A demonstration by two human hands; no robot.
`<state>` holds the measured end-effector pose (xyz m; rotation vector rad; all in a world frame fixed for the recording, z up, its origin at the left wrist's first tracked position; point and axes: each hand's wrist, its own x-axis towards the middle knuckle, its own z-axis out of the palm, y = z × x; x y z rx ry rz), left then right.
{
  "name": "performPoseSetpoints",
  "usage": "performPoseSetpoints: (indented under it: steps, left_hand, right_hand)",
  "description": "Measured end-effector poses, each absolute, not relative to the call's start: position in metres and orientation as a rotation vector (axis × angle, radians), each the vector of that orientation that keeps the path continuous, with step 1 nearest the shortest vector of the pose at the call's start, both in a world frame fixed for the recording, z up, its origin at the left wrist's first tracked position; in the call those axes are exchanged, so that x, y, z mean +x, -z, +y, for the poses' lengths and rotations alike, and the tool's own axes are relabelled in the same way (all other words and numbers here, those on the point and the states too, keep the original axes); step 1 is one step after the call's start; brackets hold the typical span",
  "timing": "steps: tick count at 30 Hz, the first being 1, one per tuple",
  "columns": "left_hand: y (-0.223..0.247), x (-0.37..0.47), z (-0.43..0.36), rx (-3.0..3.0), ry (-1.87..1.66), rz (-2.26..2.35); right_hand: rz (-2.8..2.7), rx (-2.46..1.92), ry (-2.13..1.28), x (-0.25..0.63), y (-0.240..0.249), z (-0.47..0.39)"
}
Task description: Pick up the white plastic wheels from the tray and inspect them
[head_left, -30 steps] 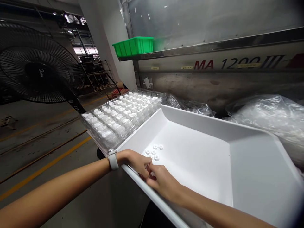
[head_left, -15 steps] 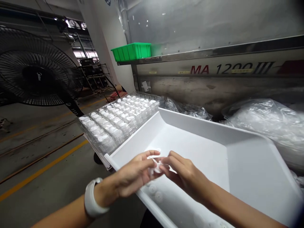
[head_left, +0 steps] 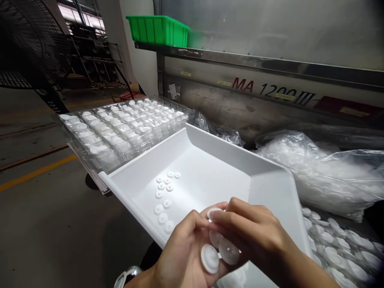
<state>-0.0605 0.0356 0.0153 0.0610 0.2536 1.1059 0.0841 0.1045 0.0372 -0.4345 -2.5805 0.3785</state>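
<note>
A white plastic disc (head_left: 212, 213) sits at the fingertips of the right hand (head_left: 255, 230), above the far side of the cupped left hand (head_left: 186, 252), so it lies straight at the fingers and both hands are about equally near. The right fingers are drawn together with their tips pressed on the disc; the left palm faces up, half-curled round several loose discs (head_left: 209, 259), though its fingers are largely hidden and I cannot tell how tightly they grip. The discs have no long axis: they are round and flat, with raised rings and a smooth, milky surface (one in the palm looks thinner, nearly see-through). Beyond the hands, more ringed discs (head_left: 163, 218) lie scattered on the floor of a smooth, high-walled white plastic tray (head_left: 207, 170). Beside its left wall stands a glossy, clear compartmented tray (head_left: 141, 151) filled with rows of white pieces; to the right, a crinkled clear plastic bag (head_left: 318, 164) bulges with white contents.
</note>
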Motion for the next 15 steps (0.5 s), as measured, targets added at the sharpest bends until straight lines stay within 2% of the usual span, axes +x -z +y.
performPoseSetpoints:
  steps: [7,15]
  left_hand:
    - [-0.005,-0.059,0.035,-0.02,-1.133,0.397]
    - [-0.004,-0.056,0.035,0.022,-1.208,0.529]
  right_hand:
    - [-2.652,-0.462,-0.414,0.102,-0.041,0.095]
    - [-2.711,-0.536,-0.241,0.115,-0.024,0.084]
